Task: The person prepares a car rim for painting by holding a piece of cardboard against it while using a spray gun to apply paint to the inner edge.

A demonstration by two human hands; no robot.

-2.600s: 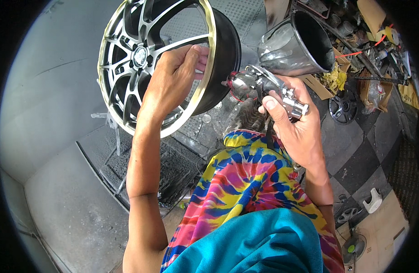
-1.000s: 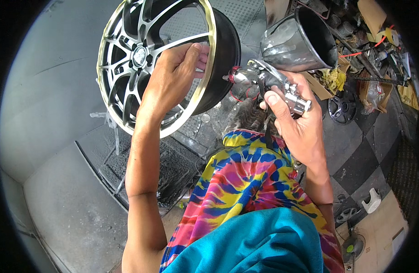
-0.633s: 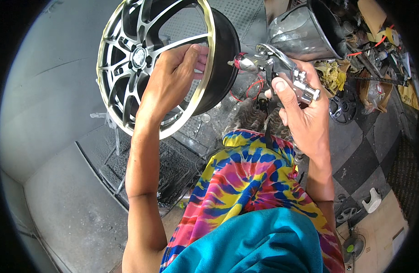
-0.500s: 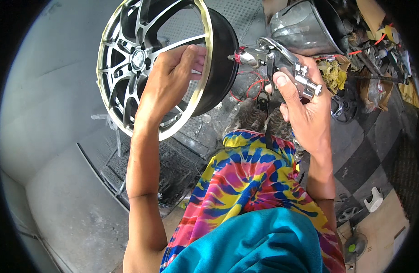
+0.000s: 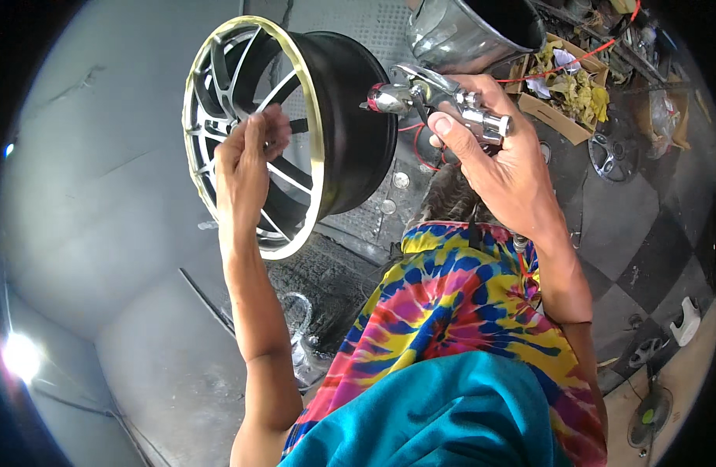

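A car wheel rim point(image 5: 355, 117) stands to the left of centre, with silver and black spokes, a black barrel and a pale yellow band around its front edge. My left hand point(image 5: 243, 167) is in front of the spokes and covers the hub. Its fingers are apart and partly blurred, with nothing visible in them; whether they touch a spoke I cannot tell. In my right hand point(image 5: 504, 163) is a chrome spray gun point(image 5: 443, 100) with a red ring near its nozzle. The nozzle points left at the barrel, a short gap away.
Behind the gun is a large grey bucket point(image 5: 459, 39). To the right lie a cardboard box point(image 5: 556, 121) of crumpled yellow paper and a wheel cover point(image 5: 611, 156) on the checkered floor. A red hose point(image 5: 587, 56) runs past the box. A fan point(image 5: 650, 416) sits at lower right.
My left hand has shifted left and slightly down across the spokes. The rim now shows more of its barrel. My right hand and the spray gun have moved left in view.
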